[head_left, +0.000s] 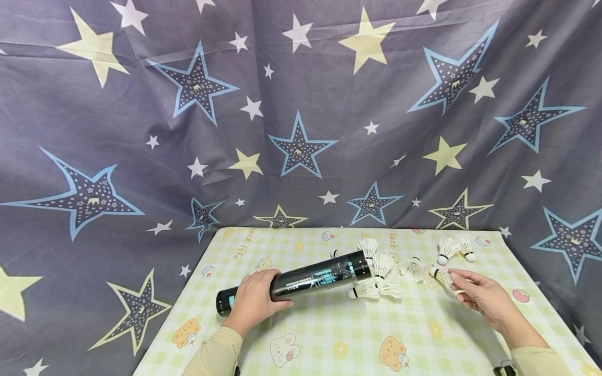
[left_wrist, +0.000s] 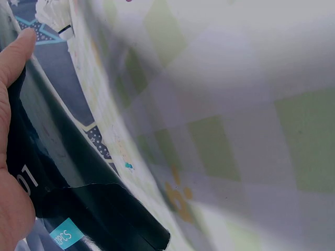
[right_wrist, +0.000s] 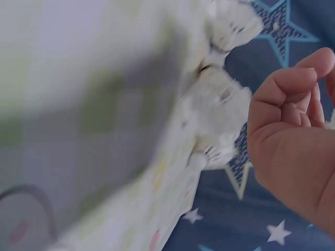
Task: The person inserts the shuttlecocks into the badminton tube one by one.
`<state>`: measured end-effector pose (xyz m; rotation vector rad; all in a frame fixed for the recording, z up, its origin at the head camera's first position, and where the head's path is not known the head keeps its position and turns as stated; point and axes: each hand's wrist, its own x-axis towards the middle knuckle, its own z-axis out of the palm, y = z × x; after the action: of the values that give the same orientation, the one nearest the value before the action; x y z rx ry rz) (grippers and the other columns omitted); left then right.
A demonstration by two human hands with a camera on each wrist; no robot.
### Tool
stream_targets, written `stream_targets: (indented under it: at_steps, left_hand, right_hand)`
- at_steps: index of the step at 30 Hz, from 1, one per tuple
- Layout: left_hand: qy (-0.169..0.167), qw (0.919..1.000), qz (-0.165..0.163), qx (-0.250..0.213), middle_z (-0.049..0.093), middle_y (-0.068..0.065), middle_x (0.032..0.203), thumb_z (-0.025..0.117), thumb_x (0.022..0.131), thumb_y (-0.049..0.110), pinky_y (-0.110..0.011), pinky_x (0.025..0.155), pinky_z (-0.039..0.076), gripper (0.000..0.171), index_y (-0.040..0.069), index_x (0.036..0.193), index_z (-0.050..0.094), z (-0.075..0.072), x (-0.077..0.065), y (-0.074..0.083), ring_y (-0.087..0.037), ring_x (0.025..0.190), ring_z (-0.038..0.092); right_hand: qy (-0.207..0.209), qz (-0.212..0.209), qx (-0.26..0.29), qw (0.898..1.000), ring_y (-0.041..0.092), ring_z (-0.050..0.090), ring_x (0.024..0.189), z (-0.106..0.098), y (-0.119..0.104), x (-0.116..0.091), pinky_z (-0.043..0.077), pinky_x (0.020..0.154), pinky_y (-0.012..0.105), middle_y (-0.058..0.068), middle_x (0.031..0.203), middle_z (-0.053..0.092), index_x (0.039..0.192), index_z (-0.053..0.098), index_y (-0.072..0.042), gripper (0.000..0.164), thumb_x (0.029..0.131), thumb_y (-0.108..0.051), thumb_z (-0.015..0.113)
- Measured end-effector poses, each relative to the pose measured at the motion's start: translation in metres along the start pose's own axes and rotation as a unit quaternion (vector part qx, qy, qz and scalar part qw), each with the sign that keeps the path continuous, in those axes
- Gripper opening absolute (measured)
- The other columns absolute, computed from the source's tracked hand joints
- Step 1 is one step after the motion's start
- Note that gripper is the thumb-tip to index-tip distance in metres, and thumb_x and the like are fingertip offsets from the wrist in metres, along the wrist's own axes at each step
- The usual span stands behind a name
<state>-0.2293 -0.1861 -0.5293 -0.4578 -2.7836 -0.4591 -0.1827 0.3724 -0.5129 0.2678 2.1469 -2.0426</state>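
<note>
**Tube Steadied Left, Shuttlecock Pinched Right**

My left hand (head_left: pixel 257 295) wraps around the left part of a black tube (head_left: pixel 320 275), thumb on the near side. The tube slopes, right end higher and farther than the left. I cannot tell whether that right end is open.

My right hand (head_left: pixel 486 297) is nearly closed, fingers curled, and appears to pinch the feathers of a shuttlecock (head_left: pixel 441 276) right of the tube. Its cork points left and far. The contact itself is partly hidden.

Step in hand, by my judgement: take up one shuttlecock while steadying the tube. The next move calls for a light but secure pinch, since feathers bend easily, and a clear lift away from its neighbours.

A loose cluster of shuttlecocks (head_left: pixel 383 265) lies about the tube's right end. A single shuttlecock (head_left: pixel 414 269) lies between the cluster and my right hand; a pair (head_left: pixel 448 249) lies farther off.

Surface: a table under a green-and-white checked cloth (head_left: pixel 357 318) printed with bears, a rabbit and flowers. Room: a dark curtain (head_left: pixel 320 68) with blue, white and yellow stars hangs behind.
</note>
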Motion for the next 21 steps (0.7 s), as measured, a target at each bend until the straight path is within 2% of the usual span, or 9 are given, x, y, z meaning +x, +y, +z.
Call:
stream_targets:
  at_steps: [8, 12, 14, 15, 18, 21]
  left_hand:
    - [0.001, 1.0000, 0.003, 0.003, 0.076, -0.002, 0.126, 0.097, 0.066, 0.062, -0.050, 0.101, 0.054, 0.086, 0.019, 0.134, 0.067, 0.000, -0.001, -0.001, -0.023, 0.117, 0.071]
    - [0.003, 1.0000, 0.007, 0.002, 0.076, -0.002, 0.126, 0.097, 0.066, 0.062, -0.051, 0.100, 0.054, 0.085, 0.019, 0.134, 0.067, -0.001, -0.002, 0.000, -0.024, 0.116, 0.071]
    - [0.002, 1.0000, 0.006, 0.000, 0.076, -0.002, 0.126, 0.097, 0.067, 0.061, -0.051, 0.101, 0.054, 0.085, 0.019, 0.134, 0.067, -0.001, -0.003, 0.000, -0.024, 0.116, 0.071]
    - [0.002, 1.0000, 0.006, -0.001, 0.076, -0.002, 0.126, 0.097, 0.067, 0.061, -0.051, 0.102, 0.054, 0.085, 0.019, 0.134, 0.067, -0.001, -0.003, 0.000, -0.024, 0.117, 0.071]
    - [0.000, 1.0000, 0.005, -0.001, 0.076, -0.002, 0.125, 0.098, 0.067, 0.060, -0.050, 0.102, 0.054, 0.083, 0.019, 0.133, 0.068, -0.001, -0.004, 0.001, -0.023, 0.116, 0.071]
    - [-0.001, 1.0000, 0.004, 0.000, 0.076, -0.002, 0.125, 0.098, 0.067, 0.060, -0.050, 0.101, 0.054, 0.083, 0.019, 0.132, 0.068, -0.001, -0.004, 0.001, -0.023, 0.115, 0.071]
  right_hand:
    - [0.051, 0.022, -0.042, 0.998, 0.000, 0.070, 0.074, -0.018, 0.018, 0.005, 0.059, 0.067, 0.021, -0.020, 0.088, 0.074, 0.094, 0.069, -0.055, 0.026, 0.108, -0.034, 0.065]
    - [0.079, 0.026, -0.047, 0.995, -0.001, 0.071, 0.076, -0.020, 0.023, 0.009, 0.060, 0.071, 0.021, -0.025, 0.087, 0.074, 0.098, 0.068, -0.053, 0.016, 0.105, -0.038, 0.070]
    - [0.099, 0.028, -0.050, 0.993, -0.001, 0.071, 0.076, -0.019, 0.025, 0.012, 0.061, 0.071, 0.021, -0.025, 0.086, 0.074, 0.106, 0.070, -0.047, 0.008, 0.104, -0.039, 0.072]
    - [0.108, 0.027, -0.054, 0.992, -0.001, 0.071, 0.076, -0.019, 0.025, 0.013, 0.061, 0.071, 0.021, -0.026, 0.085, 0.073, 0.114, 0.071, -0.042, 0.011, 0.103, -0.040, 0.072]
    - [0.131, 0.025, -0.077, 0.988, -0.001, 0.070, 0.074, -0.017, 0.027, 0.017, 0.060, 0.069, 0.021, -0.027, 0.083, 0.072, 0.137, 0.068, -0.022, 0.038, 0.103, -0.040, 0.073]
    - [0.150, 0.025, -0.100, 0.983, 0.000, 0.070, 0.073, -0.015, 0.028, 0.021, 0.060, 0.068, 0.023, -0.026, 0.079, 0.072, 0.148, 0.060, -0.005, 0.058, 0.103, -0.039, 0.073]
